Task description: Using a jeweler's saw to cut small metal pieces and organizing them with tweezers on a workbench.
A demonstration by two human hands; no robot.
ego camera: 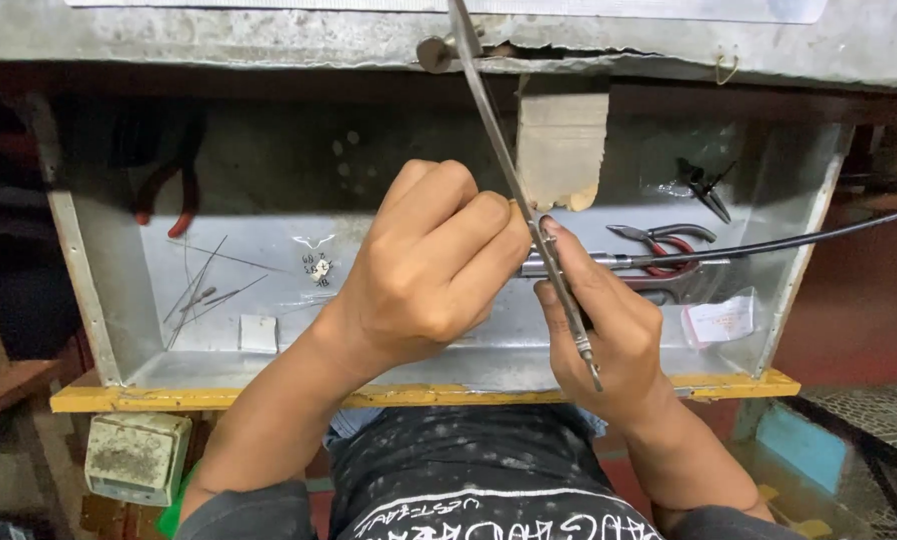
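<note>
A: Where does the long metal file [514,180] lie from each grip?

B: It runs steeply, from the edge of the worktop [269,40] at the top, down and to the right, ending in a thin tang near the yellow front lip of the metal tray [419,395]. The long axis is close to upright in the view, leaning right toward the bottom.

A: Which hand is on it?

B: The right hand [609,330] is. Its fingers are closed around the lower part of the file, index finger laid along the shaft, tang poking out below the palm.

A: And the left hand [429,270]?

B: Curled into a tight pinch just left of the file, fingertips meeting beside the shaft at mid-length. Something small may be held there; I cannot tell what, as the fingers hide it.

A: So the left is nearer the file's middle?

B: Yes, the right has the lower end. Behind them in the tray lie red-handled pliers [669,250], a black cable [819,235] and thin wires [204,285].
</note>
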